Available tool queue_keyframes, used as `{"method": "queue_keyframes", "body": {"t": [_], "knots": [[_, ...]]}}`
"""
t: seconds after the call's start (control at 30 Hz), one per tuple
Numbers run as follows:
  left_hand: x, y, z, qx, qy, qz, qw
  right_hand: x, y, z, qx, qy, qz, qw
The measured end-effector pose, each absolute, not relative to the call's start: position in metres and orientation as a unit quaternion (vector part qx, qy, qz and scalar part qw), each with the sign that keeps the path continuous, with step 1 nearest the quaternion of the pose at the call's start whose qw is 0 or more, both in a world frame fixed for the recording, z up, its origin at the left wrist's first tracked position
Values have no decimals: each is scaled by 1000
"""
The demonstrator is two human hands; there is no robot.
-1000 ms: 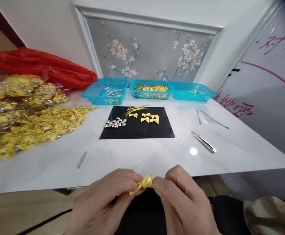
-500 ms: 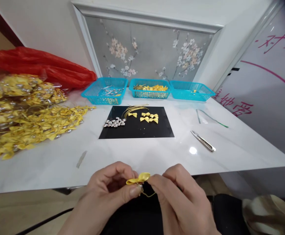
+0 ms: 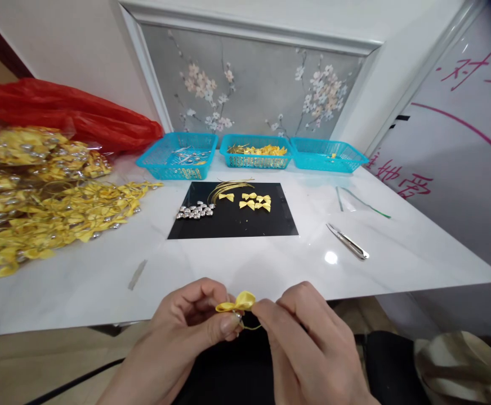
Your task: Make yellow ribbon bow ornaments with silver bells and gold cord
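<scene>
Yellow bow (image 3: 244, 300) and silver bead (image 3: 239, 316) are being pinched by the half-curled left hand (image 3: 182, 332), cord (image 3: 251, 328) between hands by the closed right hand (image 3: 313, 337), bead slippage probably being risked if overtugged.

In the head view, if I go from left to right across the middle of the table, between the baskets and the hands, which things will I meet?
Pile of yellow strands → silver beads on the black mat → lone yellow bow → four yellow bows → metal snips.
</scene>
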State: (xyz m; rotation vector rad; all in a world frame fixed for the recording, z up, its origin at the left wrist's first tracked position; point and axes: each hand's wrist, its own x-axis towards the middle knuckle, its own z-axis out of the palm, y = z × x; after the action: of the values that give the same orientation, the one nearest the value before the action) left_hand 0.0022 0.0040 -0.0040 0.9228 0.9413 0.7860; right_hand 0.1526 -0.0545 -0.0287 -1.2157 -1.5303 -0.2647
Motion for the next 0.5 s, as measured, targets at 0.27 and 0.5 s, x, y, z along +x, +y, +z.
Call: {"method": "queue_keyframes", "body": {"t": [0.27, 0.5], "knots": [[-3, 7, -8, 495, 435, 346, 668, 154, -54, -29, -525, -654, -105, 535], [-4, 8, -2, 620, 451, 351, 538, 156, -59, -31, -541, -660, -11, 521]]}}
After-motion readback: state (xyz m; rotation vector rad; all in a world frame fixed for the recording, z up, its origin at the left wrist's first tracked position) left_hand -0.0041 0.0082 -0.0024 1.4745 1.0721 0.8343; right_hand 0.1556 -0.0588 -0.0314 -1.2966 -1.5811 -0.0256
